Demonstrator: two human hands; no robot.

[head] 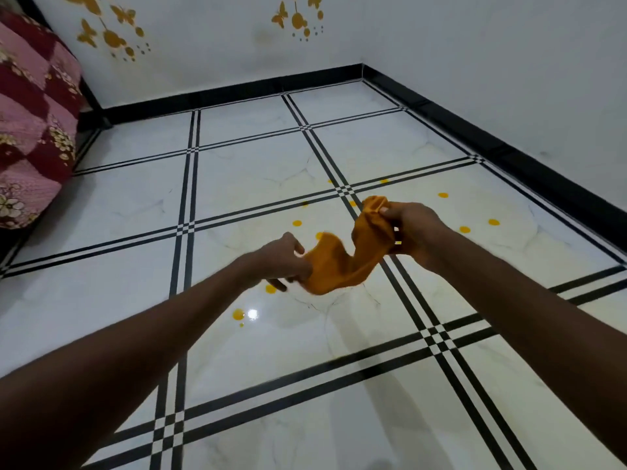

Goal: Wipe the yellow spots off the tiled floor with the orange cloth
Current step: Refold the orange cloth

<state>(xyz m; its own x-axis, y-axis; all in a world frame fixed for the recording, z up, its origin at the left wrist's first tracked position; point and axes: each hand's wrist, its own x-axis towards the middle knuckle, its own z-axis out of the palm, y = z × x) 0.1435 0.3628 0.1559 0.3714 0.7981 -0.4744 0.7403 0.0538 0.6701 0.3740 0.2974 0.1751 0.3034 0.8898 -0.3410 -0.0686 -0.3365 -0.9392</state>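
The orange cloth (342, 262) hangs bunched in the air between both hands, above the white tiled floor (237, 184). My left hand (281, 262) pinches its lower left end. My right hand (412, 228) grips its upper right end, held a little higher and farther away. Several yellow spots dot the tiles: one (297, 223) beyond my left hand, one (270, 288) just under it, a larger smear (238, 314) nearer me, and more (464, 229) to the right of my right hand. Other spots may lie hidden under the cloth.
A bed with a pink and maroon floral cover (30, 120) stands at the far left. White walls with yellow butterfly decals (108, 32) and a black skirting (237, 93) close off the back and right. Black double lines cross the glossy floor.
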